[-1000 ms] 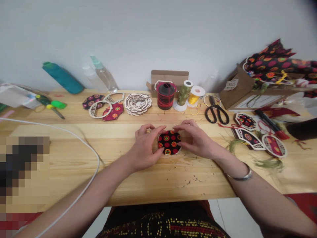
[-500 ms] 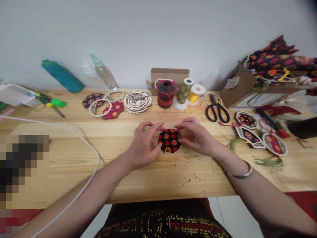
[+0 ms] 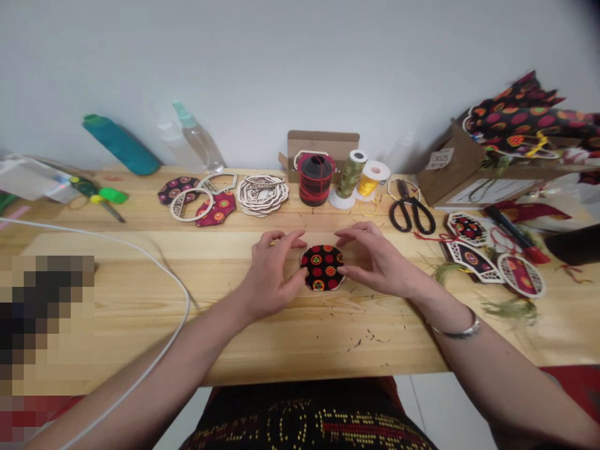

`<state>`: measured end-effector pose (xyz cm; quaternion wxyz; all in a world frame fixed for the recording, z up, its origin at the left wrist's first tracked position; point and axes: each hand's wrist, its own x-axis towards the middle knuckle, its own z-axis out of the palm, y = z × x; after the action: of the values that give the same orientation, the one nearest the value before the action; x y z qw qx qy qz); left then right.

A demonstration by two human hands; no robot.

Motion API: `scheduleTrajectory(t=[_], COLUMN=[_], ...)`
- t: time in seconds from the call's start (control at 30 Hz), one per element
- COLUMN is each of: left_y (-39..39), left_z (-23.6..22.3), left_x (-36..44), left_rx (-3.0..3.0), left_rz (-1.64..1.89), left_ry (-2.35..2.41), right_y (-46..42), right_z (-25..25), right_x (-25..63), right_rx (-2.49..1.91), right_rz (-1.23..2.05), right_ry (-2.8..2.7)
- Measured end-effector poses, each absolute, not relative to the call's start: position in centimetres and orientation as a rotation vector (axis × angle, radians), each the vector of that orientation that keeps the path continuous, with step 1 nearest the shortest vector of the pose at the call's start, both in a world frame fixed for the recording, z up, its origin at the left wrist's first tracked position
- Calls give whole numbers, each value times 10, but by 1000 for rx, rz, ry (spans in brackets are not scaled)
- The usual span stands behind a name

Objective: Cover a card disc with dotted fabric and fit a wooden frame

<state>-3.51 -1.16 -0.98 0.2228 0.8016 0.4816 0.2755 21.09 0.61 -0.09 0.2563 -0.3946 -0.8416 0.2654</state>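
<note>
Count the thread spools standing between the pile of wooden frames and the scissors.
3: the red spool at left, the olive green spool in the middle, and the yellow spool at right, nearest the scissors.

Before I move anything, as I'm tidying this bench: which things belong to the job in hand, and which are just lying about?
With the job:
patterned black patch, between left hand and right hand
likely related: cut-out frames, red thread, scissors

Lying about, it seems:
spray bottle
white cable
bright-green object
</note>
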Motion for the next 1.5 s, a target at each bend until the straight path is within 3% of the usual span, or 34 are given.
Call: scheduleTrajectory(t=[0.5, 0.83, 1.5], left_y=[-11, -13, -15], left_z=[-10, -11, -10], left_x=[-34, -33, -33], left_rx=[2132, 2233, 2332], left_rz=[816, 908, 642], left_ry=[1366, 1300, 1247], right_y=[4, 4, 3], right_z=[2, 3, -5], right_x=[208, 207, 204], right_rx=[-1154, -1004, -928], right_rz=[885, 783, 824], right_ry=[-2164, -2172, -2327])
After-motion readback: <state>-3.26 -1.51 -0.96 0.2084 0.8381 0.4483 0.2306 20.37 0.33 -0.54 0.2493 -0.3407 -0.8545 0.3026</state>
